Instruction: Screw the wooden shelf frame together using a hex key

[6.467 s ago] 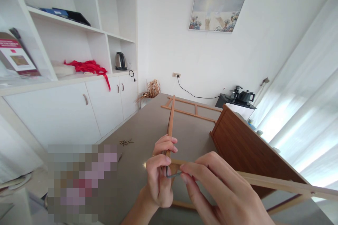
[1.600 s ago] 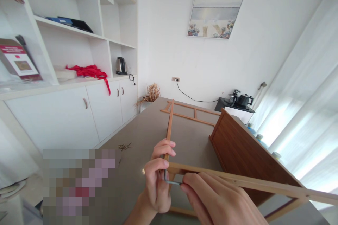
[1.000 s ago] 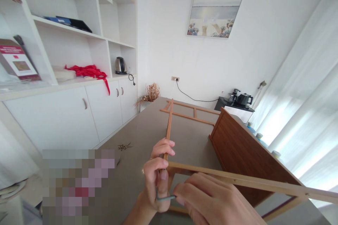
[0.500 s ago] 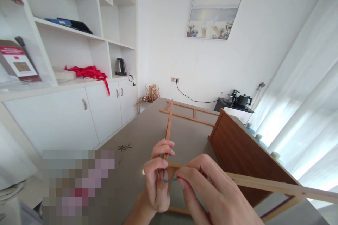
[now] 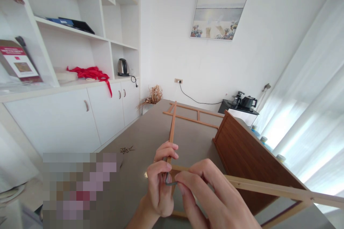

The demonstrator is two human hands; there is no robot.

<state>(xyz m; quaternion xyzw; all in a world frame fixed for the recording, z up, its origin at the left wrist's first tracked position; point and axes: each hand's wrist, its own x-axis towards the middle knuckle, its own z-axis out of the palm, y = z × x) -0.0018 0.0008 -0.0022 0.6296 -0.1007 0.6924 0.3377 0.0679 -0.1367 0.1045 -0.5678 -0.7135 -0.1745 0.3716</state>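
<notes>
Left hand, just below center of the frame, is curled snugly around a slim wooden bar, right about where it meets a paler wooden rail running off to the right edge. The right hand, bottom center-right, has thumb and forefinger pinched on one end of a bent metal hex key. The key sits right against the left hand's fingers, its short leg pointing up toward that corner; can't tell if the tip is actually seated in anything.

All this is over a gray-brown table. There's a little pile of brassy screws left of the hands, a ladder-like wooden frame lying flat toward the far end, and a big reddish-brown slatted panel propped on edge at right.
</notes>
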